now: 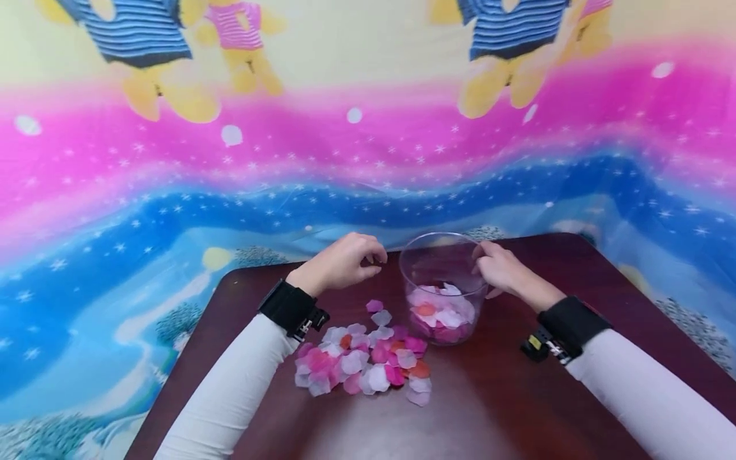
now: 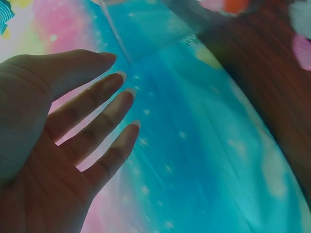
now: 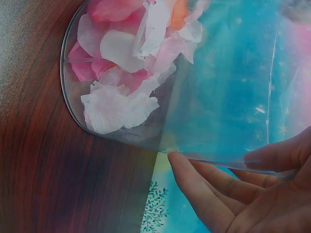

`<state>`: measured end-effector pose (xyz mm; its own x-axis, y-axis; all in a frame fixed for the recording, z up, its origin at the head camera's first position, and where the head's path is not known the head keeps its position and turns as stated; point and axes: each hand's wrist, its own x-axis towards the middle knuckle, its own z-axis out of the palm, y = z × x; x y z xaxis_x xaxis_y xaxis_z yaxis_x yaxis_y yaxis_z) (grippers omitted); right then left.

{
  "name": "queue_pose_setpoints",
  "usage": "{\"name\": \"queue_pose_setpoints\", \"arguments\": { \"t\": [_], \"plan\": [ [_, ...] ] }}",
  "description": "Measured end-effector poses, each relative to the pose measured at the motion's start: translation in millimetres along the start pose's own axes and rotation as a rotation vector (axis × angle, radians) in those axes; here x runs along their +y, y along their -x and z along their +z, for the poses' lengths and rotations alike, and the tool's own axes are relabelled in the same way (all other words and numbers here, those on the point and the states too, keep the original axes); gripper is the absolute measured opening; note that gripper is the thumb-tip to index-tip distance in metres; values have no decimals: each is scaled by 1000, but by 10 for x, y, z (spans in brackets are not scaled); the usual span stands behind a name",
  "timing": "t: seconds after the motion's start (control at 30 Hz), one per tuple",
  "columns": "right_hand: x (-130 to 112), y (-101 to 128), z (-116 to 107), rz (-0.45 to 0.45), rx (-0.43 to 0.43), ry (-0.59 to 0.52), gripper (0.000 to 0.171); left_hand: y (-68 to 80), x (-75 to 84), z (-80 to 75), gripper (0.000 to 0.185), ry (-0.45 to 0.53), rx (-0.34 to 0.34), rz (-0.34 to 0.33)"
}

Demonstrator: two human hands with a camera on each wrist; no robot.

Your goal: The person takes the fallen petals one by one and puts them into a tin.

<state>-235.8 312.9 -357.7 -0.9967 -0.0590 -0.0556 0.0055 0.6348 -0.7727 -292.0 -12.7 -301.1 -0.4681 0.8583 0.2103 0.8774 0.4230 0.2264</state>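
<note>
A clear plastic tub (image 1: 409,265) stands on the table with pink, white and orange artificial petals (image 1: 443,313) in its lower part. My right hand (image 1: 501,269) grips the tub's right side near the rim. In the right wrist view, the thumb and fingers of that hand (image 3: 243,187) pinch the clear wall. Left of the tub, my left hand (image 1: 347,260) hovers above the table with loosely bent fingers. The left wrist view shows that hand (image 2: 73,121) with nothing in it. Loose petals (image 1: 356,361) lie in a pile in front of the tub.
The dark wooden table (image 1: 494,409) has rounded far corners. Right behind it hangs a printed cloth (image 1: 322,153) in pink and blue, which also runs along both sides. Black cameras are strapped on both wrists.
</note>
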Motion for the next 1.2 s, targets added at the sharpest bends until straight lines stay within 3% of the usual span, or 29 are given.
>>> {"name": "queue_pose_setpoints", "arguments": {
  "t": [0.2,0.4,0.67,0.73,0.97,1.2],
  "plan": [
    [28,-45,4,-34,-49,35,44,597,-124,24,15,13,-62,-83],
    [142,56,-75,-30,-48,67,42,1103,-190,239,20,26,-130,-166],
    [55,-39,-37,-50,-75,77,44,1686,-307,482,19,123,-106,-277],
    [46,-49,-28,-50,-77,81,45,1726,-324,545,20,139,-89,-292],
    [55,-61,-37,-34,-79,66,44,1654,-380,715,17,126,-74,-316],
    [48,-81,-19,-21,-83,70,44,1618,-373,734,10,132,-48,-278]
  ]
}}
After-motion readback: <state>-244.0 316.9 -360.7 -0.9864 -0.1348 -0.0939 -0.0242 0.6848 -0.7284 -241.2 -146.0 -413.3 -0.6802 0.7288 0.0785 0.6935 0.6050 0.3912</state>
